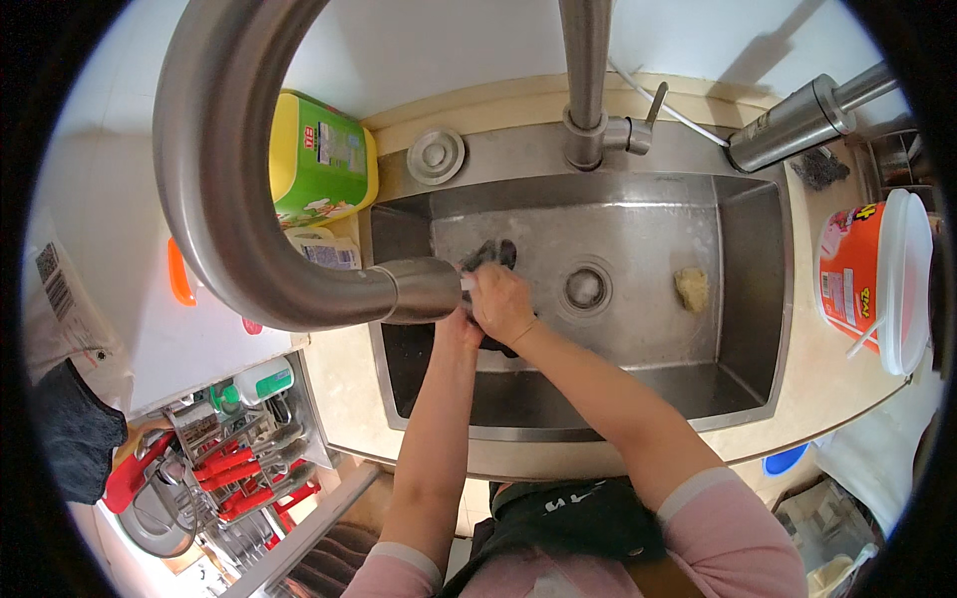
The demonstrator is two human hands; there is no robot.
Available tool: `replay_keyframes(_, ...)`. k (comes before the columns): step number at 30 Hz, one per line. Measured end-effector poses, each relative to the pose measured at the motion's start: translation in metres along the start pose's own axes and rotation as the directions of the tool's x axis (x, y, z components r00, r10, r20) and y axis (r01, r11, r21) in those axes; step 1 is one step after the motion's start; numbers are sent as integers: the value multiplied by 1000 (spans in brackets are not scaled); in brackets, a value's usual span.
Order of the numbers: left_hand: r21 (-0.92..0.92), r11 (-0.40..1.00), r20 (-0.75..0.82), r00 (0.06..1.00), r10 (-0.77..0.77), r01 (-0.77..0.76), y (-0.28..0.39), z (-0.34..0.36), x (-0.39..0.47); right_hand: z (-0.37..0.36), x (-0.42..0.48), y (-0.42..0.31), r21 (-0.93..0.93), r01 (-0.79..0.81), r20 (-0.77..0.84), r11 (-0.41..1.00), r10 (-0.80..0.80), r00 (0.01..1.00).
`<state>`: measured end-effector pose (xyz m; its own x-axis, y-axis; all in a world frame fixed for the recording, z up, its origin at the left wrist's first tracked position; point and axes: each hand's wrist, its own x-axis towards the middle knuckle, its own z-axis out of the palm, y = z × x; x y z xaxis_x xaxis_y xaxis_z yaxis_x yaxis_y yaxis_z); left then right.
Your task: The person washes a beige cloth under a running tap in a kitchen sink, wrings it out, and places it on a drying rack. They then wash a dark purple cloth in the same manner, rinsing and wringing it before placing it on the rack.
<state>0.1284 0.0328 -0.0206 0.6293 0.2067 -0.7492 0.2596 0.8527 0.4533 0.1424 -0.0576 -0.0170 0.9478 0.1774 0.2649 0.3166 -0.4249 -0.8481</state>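
A dark wet cloth (489, 256) is bunched in the left part of a stainless steel sink (643, 224), just under the end of the faucet spout (426, 290). My right hand (499, 300) grips it from above, fingers curled. Lower and to the left, my left hand (459, 327) is against the same cloth; its fingers are largely hidden by the spout and my right hand. A bit of white, apparently water, shows at the spout's mouth. The round drain (585, 289) lies right of my hands, and a yellowish sponge (691, 290) rests farther right on the sink floor.
The spout arches close above my hands from the left. A green-and-yellow jug (333, 161) and a round steel drain cover (436, 155) stand behind at left. An orange bucket (848, 273) is at right. Red-handled utensils (232, 467) fill a pulled-out rack at lower left.
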Motion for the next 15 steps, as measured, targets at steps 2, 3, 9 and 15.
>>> replay_keyframes(2, 44, 995, 13, 995, -95, 95, 3, 6, -9, -4, 0, -1, 17, -125, 18, 992, 125, 992)
replay_keyframes(3, 65, 989, 15, 991, -134, 132, 8, 15, -19, -6, -3, -4, -9, -245, 85, 970, 245, 966)
replay_keyframes(9, 562, 797, 137, 975, 177, -224, 11, 6, -46, -13, -12, 25, 369, -878, 522, 304, 714, 466)
replay_keyframes(15, 726, 584, 241, 929, 280, -364, 19, -18, -57, -36, 11, 14, 438, -892, 730, 110, 536, 424)
